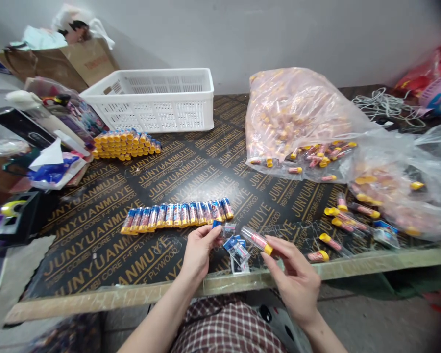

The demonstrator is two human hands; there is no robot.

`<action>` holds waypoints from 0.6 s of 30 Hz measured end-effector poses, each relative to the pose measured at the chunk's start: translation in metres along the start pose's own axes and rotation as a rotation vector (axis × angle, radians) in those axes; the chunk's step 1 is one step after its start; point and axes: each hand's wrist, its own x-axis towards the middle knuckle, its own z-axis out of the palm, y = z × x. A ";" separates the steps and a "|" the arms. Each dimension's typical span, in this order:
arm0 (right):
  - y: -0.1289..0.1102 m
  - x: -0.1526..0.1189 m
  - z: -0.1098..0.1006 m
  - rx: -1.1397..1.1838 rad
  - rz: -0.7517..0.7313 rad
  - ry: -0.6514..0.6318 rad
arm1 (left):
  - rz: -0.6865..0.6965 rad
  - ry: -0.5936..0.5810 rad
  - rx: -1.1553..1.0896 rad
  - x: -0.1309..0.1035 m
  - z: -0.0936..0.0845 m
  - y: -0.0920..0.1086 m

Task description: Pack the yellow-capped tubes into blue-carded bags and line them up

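Near the table's front edge, my left hand (pixel 201 250) pinches a small clear packet with a blue end (pixel 228 228). To its right, my right hand (pixel 292 274) holds a clear tube with a yellow cap and pink contents (pixel 256 239) by the capped end, tilted toward the packet. Between the hands lies a small pile of blue and clear packets (pixel 238 249). Behind my left hand runs a row of tubes with blue tops and yellow ends (pixel 176 214). Several loose yellow-capped tubes (pixel 332 241) lie right of my right hand.
A white plastic basket (pixel 161 110) stands at the back, with stacked tubes (pixel 127 145) in front. A large clear bag of tubes (pixel 294 113) sits back right, near white cords (pixel 389 105). Bottles, a paper bag (pixel 84 61) and a black holder (pixel 29 215) line the left side.
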 end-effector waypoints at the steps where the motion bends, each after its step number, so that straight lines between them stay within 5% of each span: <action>1: -0.001 0.000 0.001 0.001 -0.015 0.006 | 0.001 0.015 -0.003 0.000 0.000 0.001; 10: -0.004 -0.001 0.007 -0.024 -0.103 -0.016 | -0.004 0.073 -0.006 0.001 -0.002 -0.001; 18: -0.004 -0.003 0.012 0.039 -0.095 -0.266 | 0.042 -0.135 -0.044 -0.006 0.005 -0.001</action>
